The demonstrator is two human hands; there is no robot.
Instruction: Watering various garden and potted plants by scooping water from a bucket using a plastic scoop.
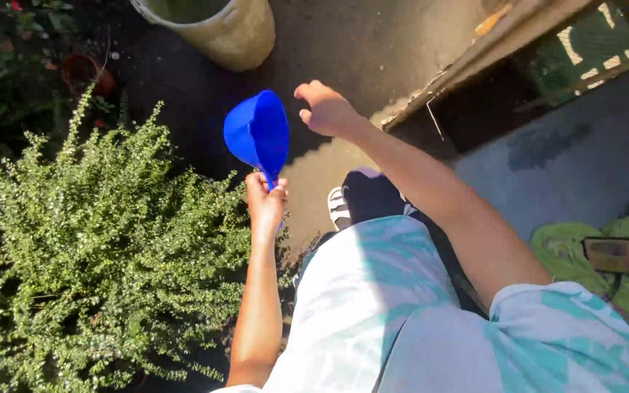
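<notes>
A bushy green shrub [89,247] with fine small leaves fills the left of the view, lit by strong sun. Beyond it lies dark ground [373,44], wet-looking in places, and at the top stands a large cream bucket [220,29], only its lower side and rim showing. A weathered wooden frame [518,44] runs along the upper right.

The left hand [265,200] is closed around the handle of a blue plastic scoop [258,135], held up beside the shrub's upper right edge, its bowl tipped so the opening faces mostly away from the camera; whether it carries water cannot be told. The right hand [325,109] is empty, fingers loosely curled, reaching forward toward the bucket but well short of it. A striped sandal [338,207] shows below, near the scoop.

Judging by this, the work is watering, caught between bucket and plant. A refill would call for stepping nearer the bucket and dipping the scoop level.
</notes>
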